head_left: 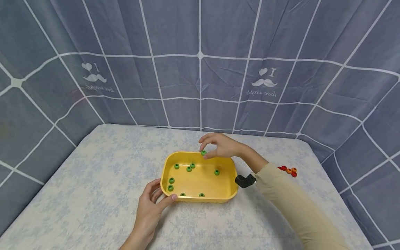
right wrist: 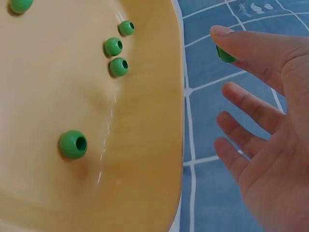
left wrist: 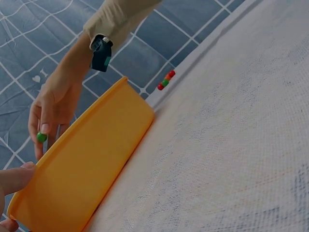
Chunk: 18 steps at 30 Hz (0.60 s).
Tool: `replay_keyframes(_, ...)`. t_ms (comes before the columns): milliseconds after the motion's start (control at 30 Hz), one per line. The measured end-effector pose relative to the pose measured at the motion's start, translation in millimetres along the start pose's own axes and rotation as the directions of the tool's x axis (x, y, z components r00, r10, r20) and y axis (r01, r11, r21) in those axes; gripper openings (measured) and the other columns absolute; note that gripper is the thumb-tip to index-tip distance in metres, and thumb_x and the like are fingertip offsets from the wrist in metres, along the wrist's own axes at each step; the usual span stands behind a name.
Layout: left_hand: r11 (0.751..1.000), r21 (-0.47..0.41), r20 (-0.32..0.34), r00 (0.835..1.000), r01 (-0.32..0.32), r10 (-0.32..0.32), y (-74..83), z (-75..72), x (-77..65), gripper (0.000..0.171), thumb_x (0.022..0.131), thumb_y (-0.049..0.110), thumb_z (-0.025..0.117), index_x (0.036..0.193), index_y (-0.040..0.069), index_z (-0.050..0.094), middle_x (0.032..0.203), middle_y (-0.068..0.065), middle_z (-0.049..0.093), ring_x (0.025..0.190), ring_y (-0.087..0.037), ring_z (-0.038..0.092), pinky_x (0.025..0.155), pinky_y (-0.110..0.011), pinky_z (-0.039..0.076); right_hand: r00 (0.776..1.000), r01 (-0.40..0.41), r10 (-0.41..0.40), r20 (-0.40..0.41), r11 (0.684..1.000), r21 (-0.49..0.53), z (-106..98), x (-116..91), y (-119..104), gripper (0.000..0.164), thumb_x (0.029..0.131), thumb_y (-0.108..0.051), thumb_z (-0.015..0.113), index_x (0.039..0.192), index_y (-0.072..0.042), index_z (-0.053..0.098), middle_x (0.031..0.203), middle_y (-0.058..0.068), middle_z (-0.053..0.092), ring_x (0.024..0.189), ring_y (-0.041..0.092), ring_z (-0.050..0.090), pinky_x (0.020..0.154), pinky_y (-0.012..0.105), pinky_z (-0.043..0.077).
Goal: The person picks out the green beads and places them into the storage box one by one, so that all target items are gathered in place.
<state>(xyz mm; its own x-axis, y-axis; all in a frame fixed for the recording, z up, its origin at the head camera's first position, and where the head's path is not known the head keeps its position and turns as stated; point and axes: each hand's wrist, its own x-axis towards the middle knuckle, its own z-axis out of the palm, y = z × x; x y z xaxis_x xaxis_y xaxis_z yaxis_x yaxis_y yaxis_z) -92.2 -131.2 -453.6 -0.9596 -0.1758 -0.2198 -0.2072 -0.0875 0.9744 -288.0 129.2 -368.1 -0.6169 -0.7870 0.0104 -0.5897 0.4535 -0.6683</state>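
A yellow plastic bin [head_left: 200,200] sits on the cloth, with several green beads [head_left: 217,172] scattered over its floor. My left hand [head_left: 150,205] grips the bin's near left corner, thumb on the front rim and fingers against the left wall. Over the far rim, my right hand [head_left: 222,145] pinches one green bead [right wrist: 225,54] between thumb and index finger. Its other three fingers are spread apart in the right wrist view. In the left wrist view the pinched bead [left wrist: 42,137] shows just beyond the bin's rim.
Several red and orange beads [head_left: 289,171] lie on the table right of the bin, beyond the right forearm; a green one [left wrist: 165,82] shows among them in the left wrist view. A grey checked curtain [head_left: 175,76] surrounds the table's back and sides. A black wrist device [head_left: 245,181] hangs by the right sleeve.
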Motion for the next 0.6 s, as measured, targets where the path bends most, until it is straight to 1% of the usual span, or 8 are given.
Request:
replay_keyframes(167,1.0,-0.003,0.003,1.0,0.002,-0.002,-0.2,0.4,-0.1,0.078,0.087,0.007,0.086,0.152,0.007,0.042,0.15,-0.015,0.044,0.136,-0.031,0.049,0.092,-0.024,0.057,1.0,0.014,-0.014,0.015,1.0,-0.006,-1,3,-6,0.026,0.092,-0.016,0.081,0.114,-0.004,0.076,0.143,0.012,0.056,0.136,0.031,0.047,0.115,0.059,0.039)
replay_keyframes(267,1.0,-0.003,0.006,1.0,-0.002,0.002,-0.2,0.6,-0.4,0.079,0.087,0.008,0.086,0.151,0.006,0.042,0.15,-0.015,0.044,0.136,-0.031,0.049,0.093,-0.024,0.057,1.0,0.001,0.0,0.014,1.0,-0.025,-1,2,-5,0.027,0.092,-0.018,0.081,0.116,-0.004,0.076,0.143,0.012,0.056,0.137,0.032,0.047,0.113,0.059,0.042)
replay_keyframes(400,1.0,-0.003,0.005,1.0,-0.006,0.006,0.0,0.4,-1.2,0.079,0.086,0.007,0.086,0.151,0.006,0.042,0.15,-0.015,0.044,0.136,-0.03,0.049,0.093,-0.023,0.057,0.999,-0.031,0.031,0.01,0.999,-0.031,-2,-1,-2,0.027,0.093,-0.016,0.081,0.117,-0.005,0.076,0.144,0.012,0.056,0.137,0.031,0.047,0.113,0.056,0.043)
replay_keyframes(600,1.0,-0.01,0.006,1.0,-0.004,0.004,0.4,0.1,-1.2,0.079,0.087,0.007,0.086,0.152,0.007,0.041,0.151,-0.014,0.043,0.136,-0.03,0.049,0.093,-0.024,0.057,0.999,-0.05,0.05,-0.006,0.999,-0.007,-5,-9,5,0.027,0.092,-0.015,0.081,0.116,-0.005,0.076,0.142,0.013,0.058,0.136,0.032,0.048,0.112,0.056,0.044)
